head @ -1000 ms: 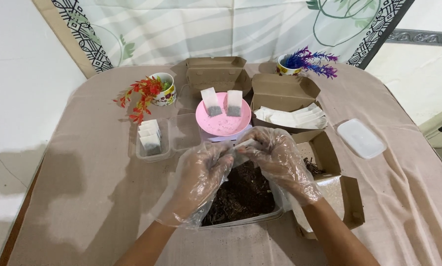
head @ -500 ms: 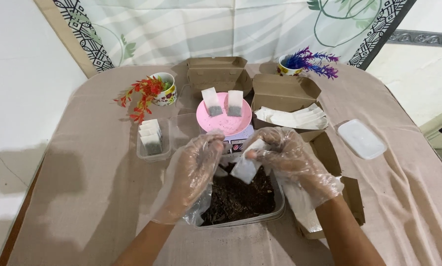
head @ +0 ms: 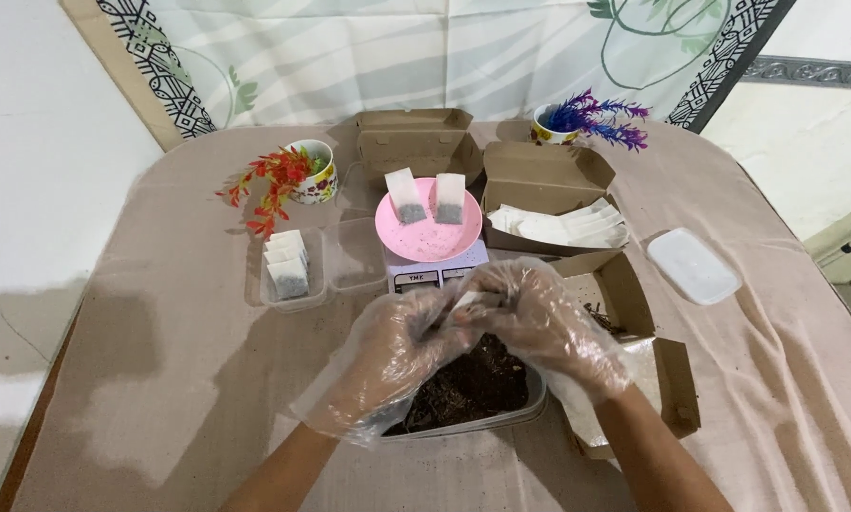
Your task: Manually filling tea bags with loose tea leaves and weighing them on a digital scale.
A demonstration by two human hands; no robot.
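Note:
Both hands wear loose clear plastic gloves. My left hand (head: 388, 365) and my right hand (head: 549, 322) meet over a clear tub of dark loose tea (head: 473, 389), pinching a small white paper sachet (head: 470, 301) between their fingers. Just beyond sits a small scale (head: 435, 273) with a pink plate (head: 427, 230) carrying two filled sachets. The sachet is mostly hidden by the gloves.
A clear tray of filled sachets (head: 288, 265) sits left, a cardboard box of empty sachets (head: 558, 223) right, another open box (head: 634, 322) beside my right hand, a white lid (head: 696, 265) far right. Two cups with artificial plants (head: 298, 175) (head: 587, 118) stand at the back.
The hands rose from the tub with a white sachet and now close together around it above the tea.

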